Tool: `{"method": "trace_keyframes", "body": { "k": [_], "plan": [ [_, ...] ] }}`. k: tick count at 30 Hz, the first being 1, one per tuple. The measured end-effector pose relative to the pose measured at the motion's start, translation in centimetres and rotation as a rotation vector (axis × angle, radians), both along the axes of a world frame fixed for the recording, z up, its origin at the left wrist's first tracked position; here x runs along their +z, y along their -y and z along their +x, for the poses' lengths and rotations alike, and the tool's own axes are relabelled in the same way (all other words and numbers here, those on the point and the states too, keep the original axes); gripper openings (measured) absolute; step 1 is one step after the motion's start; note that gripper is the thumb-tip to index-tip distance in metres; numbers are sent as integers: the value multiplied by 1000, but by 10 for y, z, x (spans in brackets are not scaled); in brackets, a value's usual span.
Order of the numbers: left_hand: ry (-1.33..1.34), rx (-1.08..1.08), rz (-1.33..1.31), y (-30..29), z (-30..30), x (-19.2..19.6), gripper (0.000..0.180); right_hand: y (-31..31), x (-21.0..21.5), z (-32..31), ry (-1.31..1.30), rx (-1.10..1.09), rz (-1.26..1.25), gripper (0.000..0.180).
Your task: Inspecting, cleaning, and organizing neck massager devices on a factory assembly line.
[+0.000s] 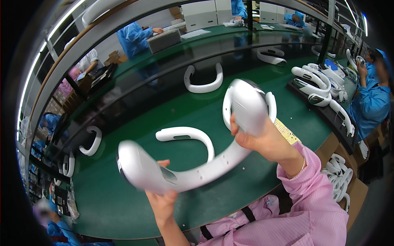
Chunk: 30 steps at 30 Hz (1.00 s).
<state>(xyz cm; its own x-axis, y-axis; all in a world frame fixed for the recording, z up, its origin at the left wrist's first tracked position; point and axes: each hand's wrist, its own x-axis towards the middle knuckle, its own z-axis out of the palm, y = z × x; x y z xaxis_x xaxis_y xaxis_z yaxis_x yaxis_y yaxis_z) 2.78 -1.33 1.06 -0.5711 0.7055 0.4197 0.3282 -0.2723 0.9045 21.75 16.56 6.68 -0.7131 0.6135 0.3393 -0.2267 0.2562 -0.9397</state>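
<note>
A white U-shaped neck fan point(205, 172) is held up above the green table, its two thick rounded ends pointing away from me. My left hand point(162, 197) grips it from below near the left end, the fingers partly hidden behind it. Around its right end my right hand point(262, 139) is closed, thumb on the near side. Both ends look slightly blurred. Just beyond, another neck fan point(186, 132) lies on the table, partly covered by the held one. One more neck fan point(272, 104) shows from behind the right end.
Further neck fans point(204, 88) lie about the green table point(119, 205). At the right, a black tray point(342, 129) carries several, beside a co-worker in blue point(371, 98). A cardboard box point(357, 190) of white parts stands below. A yellow perforated sheet point(286, 130) lies near my right wrist.
</note>
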Motion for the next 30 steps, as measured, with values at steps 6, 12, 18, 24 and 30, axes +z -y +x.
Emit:
{"method": "trace_keyframes", "body": {
  "k": [6,12,18,24,30],
  "plan": [
    [1015,-293,194,-27,-8,3,59,-7,5,-19,140,258,-657,55],
    [1076,-256,195,-28,-35,-25,57,-17,-12,-55,187,163,-536,53],
    [922,-105,206,-38,-31,-12,50,-94,-49,-155,-140,73,-897,24],
    [903,-186,142,-24,-39,-23,42,-162,-106,-246,271,18,-540,36],
    [940,-127,135,-17,-38,-21,32,-233,-104,-191,942,-587,1072,37]
  ]
}}
